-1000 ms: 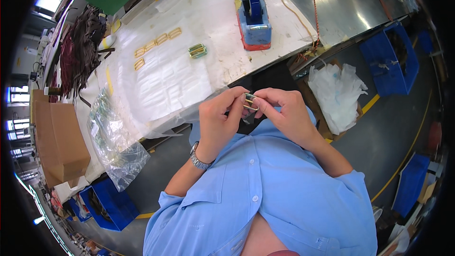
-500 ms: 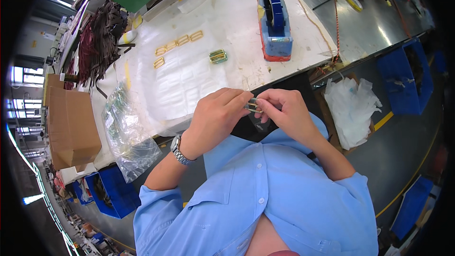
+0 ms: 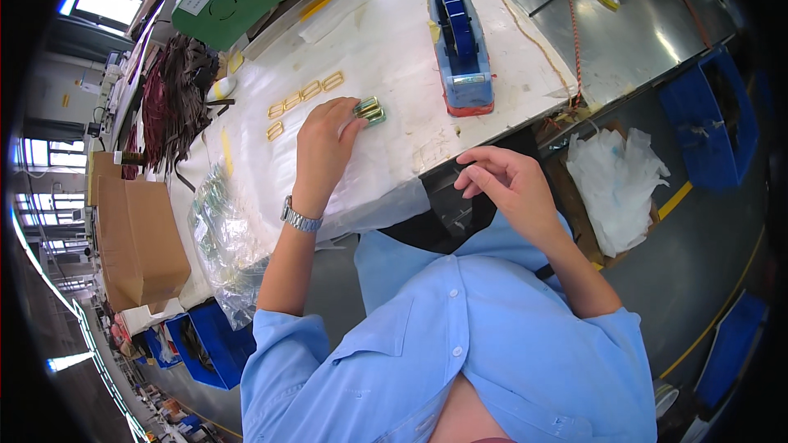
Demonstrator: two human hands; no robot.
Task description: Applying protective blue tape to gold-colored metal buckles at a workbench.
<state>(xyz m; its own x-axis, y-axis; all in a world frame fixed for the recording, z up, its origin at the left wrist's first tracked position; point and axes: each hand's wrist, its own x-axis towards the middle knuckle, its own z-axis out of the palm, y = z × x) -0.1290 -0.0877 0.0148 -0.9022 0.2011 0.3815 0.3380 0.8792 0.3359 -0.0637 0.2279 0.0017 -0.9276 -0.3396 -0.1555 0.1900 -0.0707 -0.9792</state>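
Head view, upper centre: a rectangular gold-and-green metal buckle point(image 3: 371, 107) is pinched by the left hand point(image 3: 322, 143). Whether the curled right hand point(image 3: 510, 190) is empty cannot be told

The buckles point(image 3: 312, 89) are gold, the shirt point(image 3: 427, 303) light blue.

Small rectangular gold-coloured metal buckles with shiny green edges point(image 3: 372, 111) sat bunched together in the upper middle of the frame, slightly left of centre. They lay close, seemingly one over another, their long sides slanting up toward the right. Their left ends were partly covered, their exact number unclear.
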